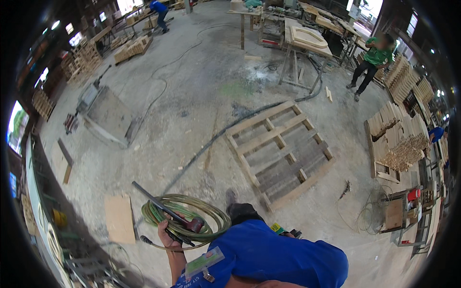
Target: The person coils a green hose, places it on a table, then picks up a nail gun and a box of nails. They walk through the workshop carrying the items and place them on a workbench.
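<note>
Low in the view, my left hand (170,236) is closed round a coiled yellow-green air hose (218,213). Across the coil lies a long dark tube with a dark red head (194,224), like an air blow gun; whether my fingers also grip it I cannot tell. A dark hose fitting (145,239) sticks out left of the hand. My right hand (288,234) barely shows beyond my blue shirt, its fingers mostly hidden. Beside it are a small yellow-green item (277,228) and a dark piece (296,234), too hidden to name.
A wooden pallet (273,139) lies ahead on the concrete floor, a dark hose (206,146) running along its far side. A flat board (119,219) lies at left, near a grey metal bin (108,115). Stacked wood (396,137) stands right; a person in green (377,57) walks beyond.
</note>
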`<action>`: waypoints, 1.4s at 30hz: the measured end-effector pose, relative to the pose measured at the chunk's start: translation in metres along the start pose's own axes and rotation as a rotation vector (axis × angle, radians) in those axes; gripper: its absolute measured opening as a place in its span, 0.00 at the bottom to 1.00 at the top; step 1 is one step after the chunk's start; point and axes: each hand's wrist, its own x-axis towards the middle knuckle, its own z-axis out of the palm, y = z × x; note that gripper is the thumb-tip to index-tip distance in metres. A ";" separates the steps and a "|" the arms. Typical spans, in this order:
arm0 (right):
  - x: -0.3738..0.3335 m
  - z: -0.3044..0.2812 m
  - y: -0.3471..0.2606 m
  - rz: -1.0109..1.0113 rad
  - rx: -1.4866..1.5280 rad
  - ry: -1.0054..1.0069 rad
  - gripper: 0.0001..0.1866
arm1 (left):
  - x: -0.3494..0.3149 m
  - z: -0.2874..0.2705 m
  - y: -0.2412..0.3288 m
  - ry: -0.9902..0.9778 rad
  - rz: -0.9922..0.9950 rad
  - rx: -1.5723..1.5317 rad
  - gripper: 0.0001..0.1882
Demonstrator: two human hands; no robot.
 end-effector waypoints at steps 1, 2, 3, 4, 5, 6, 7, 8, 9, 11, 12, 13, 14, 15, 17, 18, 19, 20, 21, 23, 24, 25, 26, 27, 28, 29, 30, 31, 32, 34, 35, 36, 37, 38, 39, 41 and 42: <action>0.026 0.006 -0.017 0.004 0.033 0.010 0.33 | 0.033 0.008 0.008 -0.028 0.005 0.009 0.17; 0.053 0.016 -0.034 0.005 0.069 0.016 0.37 | 0.065 0.019 0.012 0.017 0.060 0.019 0.16; 0.077 0.025 -0.050 0.009 0.106 0.006 0.42 | 0.093 0.030 0.022 -0.001 0.052 0.040 0.16; 0.133 0.020 -0.051 0.234 0.638 -0.095 0.29 | 0.114 0.037 0.029 0.016 0.018 -0.018 0.16; 0.186 0.019 -0.051 0.553 1.140 -0.059 0.19 | 0.134 0.040 0.033 0.059 -0.017 -0.063 0.16; 0.229 0.028 -0.066 0.596 1.178 0.010 0.15 | 0.160 0.046 0.034 0.071 -0.014 -0.092 0.15; 0.254 0.030 -0.074 0.635 1.262 0.149 0.13 | 0.202 0.066 0.026 0.018 -0.096 -0.083 0.15; 0.294 0.040 -0.108 0.609 1.280 0.124 0.10 | 0.220 0.071 0.031 -0.033 -0.071 -0.071 0.15; 0.323 0.034 -0.121 0.575 1.319 0.128 0.10 | 0.254 0.077 0.029 -0.022 -0.129 -0.077 0.15; 0.383 0.052 -0.180 0.487 1.380 0.026 0.11 | 0.305 0.079 0.032 -0.068 -0.105 -0.030 0.14; 0.412 0.054 -0.204 0.462 1.406 0.065 0.12 | 0.335 0.080 0.033 -0.101 -0.115 -0.026 0.14; 0.439 0.062 -0.230 0.410 1.413 0.064 0.11 | 0.365 0.083 0.037 -0.110 -0.100 -0.009 0.14; 0.464 0.060 -0.247 0.352 1.387 0.141 0.09 | 0.397 0.084 0.040 -0.122 -0.108 -0.028 0.14; 0.485 0.073 -0.270 0.350 1.421 0.132 0.08 | 0.426 0.082 0.045 -0.118 -0.102 -0.014 0.14; 0.521 0.096 -0.308 0.407 1.410 0.228 0.10 | 0.484 0.084 0.057 -0.087 -0.134 -0.086 0.14; 0.534 0.110 -0.325 0.422 1.431 0.226 0.09 | 0.516 0.085 0.066 -0.068 -0.152 -0.136 0.14; 0.545 0.123 -0.341 0.435 1.453 0.227 0.09 | 0.548 0.085 0.075 -0.050 -0.173 -0.187 0.14; 0.555 0.131 -0.354 0.446 1.469 0.235 0.09 | 0.580 0.090 0.086 -0.082 -0.165 -0.133 0.14; 0.562 0.144 -0.366 0.460 1.479 0.237 0.09 | 0.609 0.093 0.097 -0.076 -0.149 -0.115 0.13; 0.572 0.173 -0.391 0.499 1.487 0.238 0.09 | 0.668 0.098 0.118 -0.083 -0.168 -0.149 0.13; 0.574 0.187 -0.399 0.614 1.448 0.316 0.08 | 0.689 0.105 0.131 -0.083 -0.200 -0.061 0.12; 0.572 0.198 -0.404 0.648 1.448 0.335 0.07 | 0.714 0.113 0.135 -0.091 -0.243 -0.062 0.12; 0.575 0.209 -0.409 0.674 1.441 0.341 0.07 | 0.737 0.120 0.144 -0.095 -0.271 -0.072 0.12; 0.590 0.224 -0.423 0.690 1.462 0.333 0.06 | 0.765 0.126 0.149 -0.121 -0.288 -0.063 0.12; 0.592 0.241 -0.435 0.711 1.365 0.420 0.06 | 0.793 0.132 0.150 -0.125 -0.296 -0.048 0.12; 0.599 0.252 -0.441 0.805 1.429 0.422 0.07 | 0.819 0.138 0.151 -0.135 -0.315 -0.034 0.12; 0.612 0.262 -0.451 0.792 1.498 0.382 0.08 | 0.837 0.142 0.153 -0.157 -0.301 -0.036 0.12; 0.624 0.271 -0.460 0.811 1.562 0.348 0.09 | 0.859 0.150 0.151 -0.159 -0.303 -0.023 0.13; 0.626 0.282 -0.469 0.902 1.573 0.325 0.09 | 0.891 0.160 0.143 -0.168 -0.367 -0.042 0.12; 0.650 0.293 -0.485 0.917 1.617 0.330 0.10 | 0.943 0.175 0.133 -0.140 -0.399 -0.071 0.12; 0.667 0.301 -0.502 0.723 1.411 0.308 0.11 | 0.970 0.185 0.128 -0.147 -0.402 -0.058 0.11; 0.684 0.307 -0.528 0.506 1.208 0.260 0.11 | 0.996 0.192 0.128 -0.173 -0.355 -0.008 0.11; 0.710 0.302 -0.544 0.596 1.238 0.266 0.12 | 1.023 0.200 0.127 -0.167 -0.349 -0.006 0.11; 0.736 0.298 -0.557 0.689 1.274 0.279 0.12 | 1.052 0.211 0.123 -0.165 -0.343 -0.003 0.11; 0.763 0.293 -0.568 0.782 1.305 0.295 0.13 | 1.080 0.225 0.123 -0.159 -0.338 0.001 0.11; 0.812 0.288 -0.588 0.770 1.608 0.281 0.12 | 1.135 0.256 0.119 -0.134 -0.373 -0.035 0.12; 0.850 0.278 -0.599 0.885 1.530 0.325 0.11 | 1.160 0.268 0.118 -0.101 -0.374 -0.062 0.13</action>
